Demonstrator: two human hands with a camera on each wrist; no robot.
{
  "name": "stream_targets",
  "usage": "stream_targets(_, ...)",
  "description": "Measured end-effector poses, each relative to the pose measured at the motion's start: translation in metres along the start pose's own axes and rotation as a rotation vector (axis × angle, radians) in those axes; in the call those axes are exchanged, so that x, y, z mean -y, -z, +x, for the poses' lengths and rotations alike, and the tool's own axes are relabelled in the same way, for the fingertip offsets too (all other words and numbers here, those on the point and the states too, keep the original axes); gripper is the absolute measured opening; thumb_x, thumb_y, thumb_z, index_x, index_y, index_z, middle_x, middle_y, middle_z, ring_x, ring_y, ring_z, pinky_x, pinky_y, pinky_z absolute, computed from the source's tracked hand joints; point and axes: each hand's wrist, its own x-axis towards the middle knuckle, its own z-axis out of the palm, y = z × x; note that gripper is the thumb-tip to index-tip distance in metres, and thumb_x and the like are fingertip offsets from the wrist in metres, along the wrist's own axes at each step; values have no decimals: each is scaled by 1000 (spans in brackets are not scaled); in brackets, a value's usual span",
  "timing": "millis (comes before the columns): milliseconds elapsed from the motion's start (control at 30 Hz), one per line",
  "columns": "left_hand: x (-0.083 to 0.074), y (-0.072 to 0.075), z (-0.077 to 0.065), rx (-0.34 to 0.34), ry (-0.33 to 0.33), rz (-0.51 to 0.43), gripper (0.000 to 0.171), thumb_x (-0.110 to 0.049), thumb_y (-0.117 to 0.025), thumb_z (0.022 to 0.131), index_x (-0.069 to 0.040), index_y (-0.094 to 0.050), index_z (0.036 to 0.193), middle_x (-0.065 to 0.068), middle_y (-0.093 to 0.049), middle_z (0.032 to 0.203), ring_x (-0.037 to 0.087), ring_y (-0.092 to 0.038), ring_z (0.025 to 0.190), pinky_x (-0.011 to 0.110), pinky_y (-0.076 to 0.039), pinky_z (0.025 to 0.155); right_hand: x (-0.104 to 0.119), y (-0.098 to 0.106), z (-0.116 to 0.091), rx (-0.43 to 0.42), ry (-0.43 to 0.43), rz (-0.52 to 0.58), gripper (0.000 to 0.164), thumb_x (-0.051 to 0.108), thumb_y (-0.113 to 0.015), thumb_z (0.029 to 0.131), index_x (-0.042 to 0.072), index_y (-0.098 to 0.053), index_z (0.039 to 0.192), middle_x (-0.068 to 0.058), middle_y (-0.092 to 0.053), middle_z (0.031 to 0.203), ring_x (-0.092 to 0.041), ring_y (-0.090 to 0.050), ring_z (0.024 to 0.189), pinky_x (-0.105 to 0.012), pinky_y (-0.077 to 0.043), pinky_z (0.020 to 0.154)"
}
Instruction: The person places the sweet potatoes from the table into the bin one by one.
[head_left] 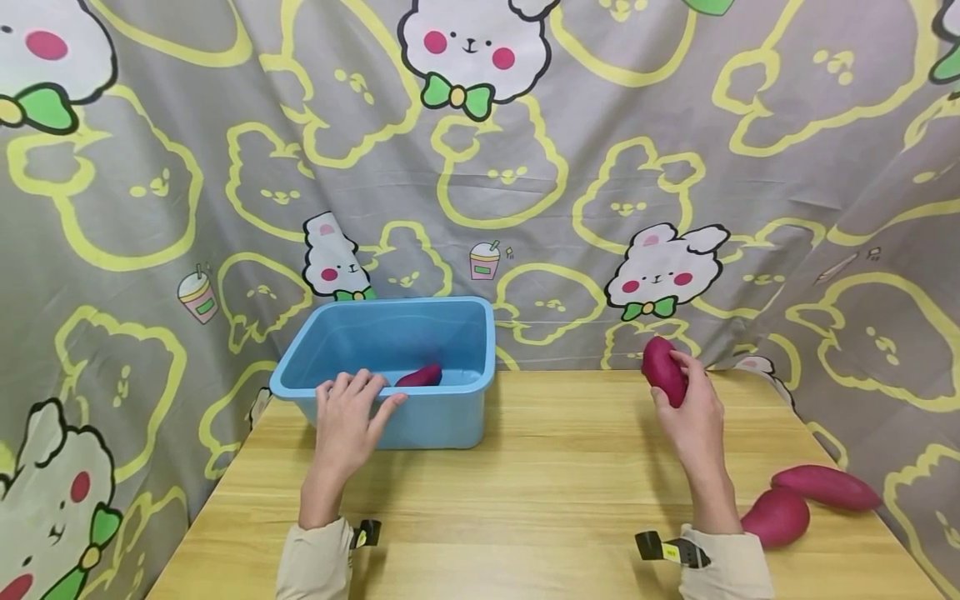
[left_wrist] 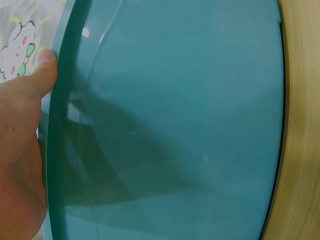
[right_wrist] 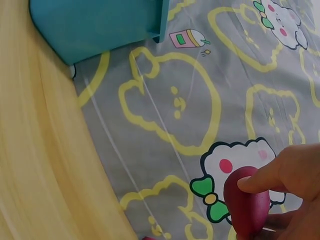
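My right hand (head_left: 693, 408) holds a purple-red sweet potato (head_left: 663, 371) above the right side of the table, near the back curtain. In the right wrist view the thumb presses on the rounded end of that sweet potato (right_wrist: 246, 202). On the left, my left hand (head_left: 348, 421) grips the front rim of a blue plastic bin (head_left: 450, 421), fingers bent over the edge. The left wrist view shows the thumb on the rim, beside the bin's outer wall (left_wrist: 200, 100). Another sweet potato (head_left: 422, 376) lies inside the bin, partly hidden by the front rim.
Two more sweet potatoes, a rounded one (head_left: 777, 517) and a longer one (head_left: 825, 487), lie at the table's right, beside my right sleeve. The wooden table (head_left: 525, 500) backs onto a grey patterned curtain (head_left: 540, 200), which also hangs along both sides.
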Motion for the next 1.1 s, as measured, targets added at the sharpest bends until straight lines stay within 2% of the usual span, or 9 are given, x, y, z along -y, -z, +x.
stream_targets(267, 2, -2, 0, -3, 2, 3, 33, -45, -66, 98, -12, -69, 104, 10, -66, 103, 35, -52, 104, 62, -29, 98, 6, -2, -1, -14, 33, 1, 60, -6, -71, 87, 4, -51, 143, -29, -58, 129, -46, -55, 118, -64, -39, 95)
stream_targets(833, 0, -1, 0, -3, 1, -6, 32, -44, -68, 97, -13, -69, 103, 9, -64, 101, 34, -52, 103, 62, -29, 99, 21, -9, -6, 24, 74, -15, 63, -6, -72, 86, 6, -50, 144, -27, -59, 131, -45, -53, 119, -67, -39, 96)
stream_targets(1100, 0, -1, 0, 0, 6, -5, 33, -44, -68, 97, -12, -69, 104, 9, -65, 102, 34, -52, 104, 62, -29, 99, 25, -15, -8, 17, 125, -13, 62, -7, -73, 85, 5, -53, 142, -26, -60, 130, -44, -55, 117, -66, -40, 95)
